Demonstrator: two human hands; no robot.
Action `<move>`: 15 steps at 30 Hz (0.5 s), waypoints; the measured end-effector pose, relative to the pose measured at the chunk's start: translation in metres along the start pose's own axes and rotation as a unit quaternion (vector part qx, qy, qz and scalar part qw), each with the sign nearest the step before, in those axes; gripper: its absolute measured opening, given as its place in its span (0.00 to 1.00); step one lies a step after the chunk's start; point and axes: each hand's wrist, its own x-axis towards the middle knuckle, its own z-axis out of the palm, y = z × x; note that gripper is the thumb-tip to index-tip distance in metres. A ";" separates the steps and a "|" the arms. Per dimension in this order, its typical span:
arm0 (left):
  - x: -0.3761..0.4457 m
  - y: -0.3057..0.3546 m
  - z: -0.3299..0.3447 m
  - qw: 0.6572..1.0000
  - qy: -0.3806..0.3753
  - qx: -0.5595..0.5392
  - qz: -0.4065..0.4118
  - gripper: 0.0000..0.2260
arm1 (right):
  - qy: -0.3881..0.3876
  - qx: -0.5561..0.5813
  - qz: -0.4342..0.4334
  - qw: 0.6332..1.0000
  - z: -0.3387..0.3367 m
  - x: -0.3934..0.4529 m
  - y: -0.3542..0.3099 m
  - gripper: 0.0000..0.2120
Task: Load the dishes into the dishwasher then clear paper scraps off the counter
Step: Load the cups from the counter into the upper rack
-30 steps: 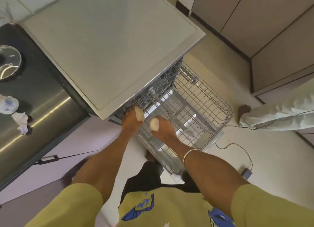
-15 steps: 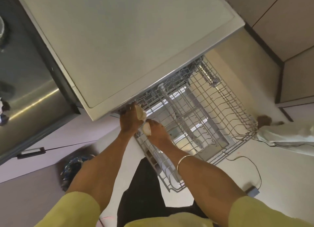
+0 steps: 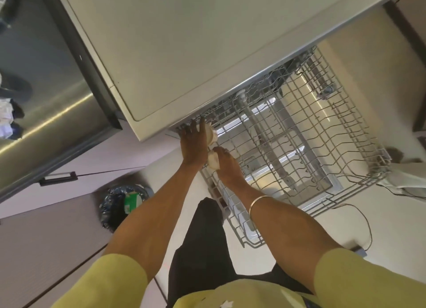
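Note:
The dishwasher's grey wire rack [image 3: 327, 132] is pulled out over the open door, below the pale dishwasher top [image 3: 184, 45]. My left hand [image 3: 192, 143] holds a small cream cup [image 3: 211, 136] at the rack's near left corner, close under the dishwasher's front edge. My right hand [image 3: 224, 163] holds a second small cream cup [image 3: 213, 161] just below it, against the rack's left rim. The two hands almost touch. The rest of the rack holds no dishes that I can see. Crumpled paper scraps [image 3: 5, 121] lie at the far left on the steel counter [image 3: 46, 95].
A bin lined with a dark bag [image 3: 122, 204] holding a green carton stands on the floor at left. A drawer handle [image 3: 57, 177] sits under the counter. A cable [image 3: 359, 215] and a small adapter lie on the floor at right. A person's sleeve [image 3: 412, 178] shows at the right edge.
My head has dropped closer, so the rack looks larger. Both hands with their cups moved together toward the rack's near left corner; the left hand reached further under the dishwasher edge.

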 end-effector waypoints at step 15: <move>-0.080 0.000 -0.029 0.981 0.048 -0.182 0.043 0.40 | -0.009 -0.099 0.011 0.995 -0.059 -0.045 -0.002 0.41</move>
